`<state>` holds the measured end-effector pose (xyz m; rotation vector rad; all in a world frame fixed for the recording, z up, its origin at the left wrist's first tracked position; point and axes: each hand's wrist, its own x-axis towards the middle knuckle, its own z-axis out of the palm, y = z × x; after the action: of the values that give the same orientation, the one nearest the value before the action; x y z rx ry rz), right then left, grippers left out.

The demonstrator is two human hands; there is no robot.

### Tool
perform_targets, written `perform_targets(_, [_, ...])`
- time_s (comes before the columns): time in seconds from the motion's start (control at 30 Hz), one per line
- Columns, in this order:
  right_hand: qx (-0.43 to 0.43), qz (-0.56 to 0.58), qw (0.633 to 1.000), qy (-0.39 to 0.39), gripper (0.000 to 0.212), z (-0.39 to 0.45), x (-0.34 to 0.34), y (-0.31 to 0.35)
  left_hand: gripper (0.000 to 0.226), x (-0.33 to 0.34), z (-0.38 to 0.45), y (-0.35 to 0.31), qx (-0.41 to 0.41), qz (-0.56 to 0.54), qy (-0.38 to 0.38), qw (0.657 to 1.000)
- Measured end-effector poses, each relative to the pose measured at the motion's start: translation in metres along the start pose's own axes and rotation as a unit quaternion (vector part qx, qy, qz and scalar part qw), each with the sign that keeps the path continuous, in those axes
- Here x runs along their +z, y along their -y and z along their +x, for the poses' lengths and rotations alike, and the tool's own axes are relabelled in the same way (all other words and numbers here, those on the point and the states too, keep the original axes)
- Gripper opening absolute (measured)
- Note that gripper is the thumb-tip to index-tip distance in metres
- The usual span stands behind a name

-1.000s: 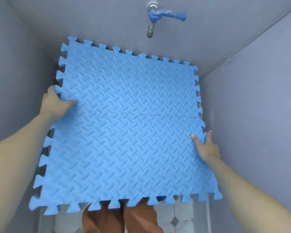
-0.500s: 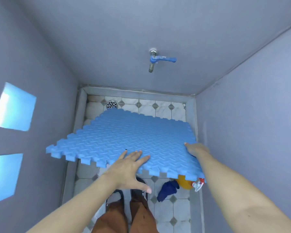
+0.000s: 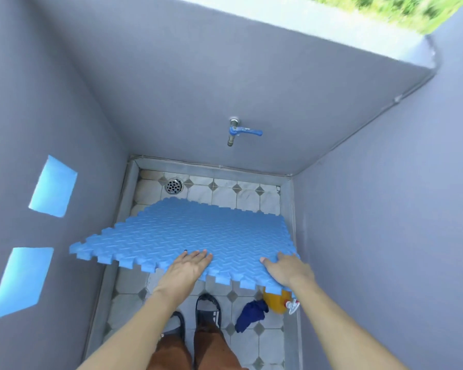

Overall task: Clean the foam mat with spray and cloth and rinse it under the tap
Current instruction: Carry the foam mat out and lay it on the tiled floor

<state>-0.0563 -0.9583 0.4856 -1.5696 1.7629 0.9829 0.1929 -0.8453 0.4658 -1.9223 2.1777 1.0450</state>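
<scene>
Over the tiled floor [image 3: 254, 340], the foam mat [image 3: 198, 236] lies almost flat, stretching away toward the tap [image 3: 235, 132]. The left hand [image 3: 183, 271] rests open on its near edge; the right hand [image 3: 289, 271] grips the near right corner.

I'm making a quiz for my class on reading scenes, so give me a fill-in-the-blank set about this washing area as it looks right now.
1. Both hands, left hand and right hand, rest on a foam mat coloured ____.
2. The tap on the back wall has a ____ handle.
3. The round drain sits in the far ____ corner of the tiled floor.
4. The dark blue cloth lies on the floor beside a ____ bottle.

Missing words: blue; blue; left; yellow
</scene>
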Motion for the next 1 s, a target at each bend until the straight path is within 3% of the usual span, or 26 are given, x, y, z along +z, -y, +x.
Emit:
perform_targets(0.07, [-0.007,0.001,1.0,-0.01,0.091,-0.023,-0.013,-0.001,0.085,-0.019,-0.012,-0.008,-0.002,0.007,0.008,1.0])
perform_targets(0.23, [-0.042,-0.036,0.996,-0.068,0.076,-0.086,-0.058,-0.006,0.091,-0.062,-0.05,-0.034,-0.015,-0.008,-0.009,1.0])
perform_targets(0.47, [-0.056,-0.064,0.992,-0.098,0.094,-0.168,-0.102,-0.021,0.083,-0.119,-0.104,-0.081,-0.022,-0.014,-0.086,0.996])
perform_targets(0.63, [-0.074,-0.05,0.991,-0.103,0.113,-0.172,-0.118,-0.02,0.075,-0.14,-0.119,-0.094,-0.052,0.0,-0.13,0.99])
perform_targets(0.77, [-0.13,-0.076,0.982,-0.111,0.089,-0.189,-0.149,-0.02,0.075,-0.158,-0.13,-0.119,-0.085,0.003,-0.155,0.984])
perform_targets(0.9, [-0.183,-0.1,0.97,-0.126,0.089,-0.192,-0.167,-0.021,0.076,-0.156,-0.145,-0.142,-0.146,-0.024,-0.181,0.972])
perform_targets(1.0, [-0.238,-0.151,0.95,-0.136,0.077,-0.194,-0.176,-0.019,0.074,-0.147,-0.161,-0.169,-0.201,-0.03,-0.187,0.961])
